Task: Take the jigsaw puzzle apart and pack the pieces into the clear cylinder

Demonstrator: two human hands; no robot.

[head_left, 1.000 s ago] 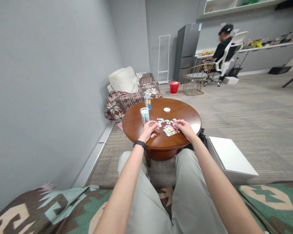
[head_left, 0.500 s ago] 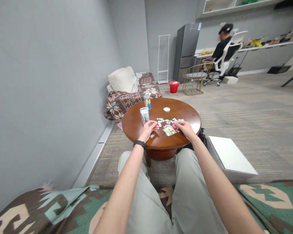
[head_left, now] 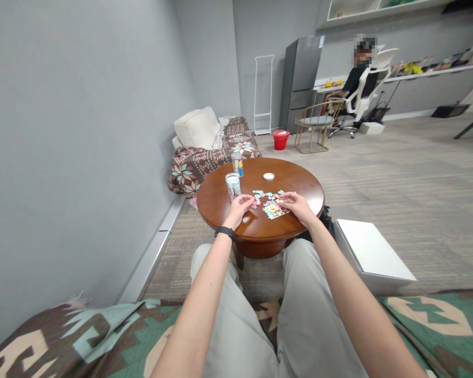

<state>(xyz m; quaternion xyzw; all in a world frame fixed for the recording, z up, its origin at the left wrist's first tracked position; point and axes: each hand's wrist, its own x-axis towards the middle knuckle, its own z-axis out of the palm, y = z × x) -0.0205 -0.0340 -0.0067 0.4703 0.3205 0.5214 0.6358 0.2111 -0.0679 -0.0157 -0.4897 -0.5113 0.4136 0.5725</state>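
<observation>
My left hand (head_left: pixel 241 207), with a black band on its wrist, is closed in a pinch on a small reddish jigsaw piece (head_left: pixel 255 201) at the left of the loose pieces. Across from it, my right hand (head_left: pixel 297 206) has its fingers drawn together over the upper right edge of a partly joined jigsaw puzzle (head_left: pixel 273 210) with a yellow cartoon figure. Whatever sits between those fingertips is too small to tell. Loose jigsaw pieces (head_left: pixel 268 195) lie scattered behind the joined part. Just beyond my left hand stands an uncapped tin (head_left: pixel 233 186).
The round brown table (head_left: pixel 213 202) also carries a second tin (head_left: pixel 237 165) and a round lid (head_left: pixel 268 177). A white box (head_left: pixel 372 252) is on the floor to the right. Farther back are a red bucket (head_left: pixel 281 140), a gold-framed chair (head_left: pixel 314 123) and a seated person (head_left: pixel 355 79).
My right hand has shifted slightly, its fingertips uncovering a little of the pieces beneath. My left hand stays almost still with its piece. The seated person's head has turned.
</observation>
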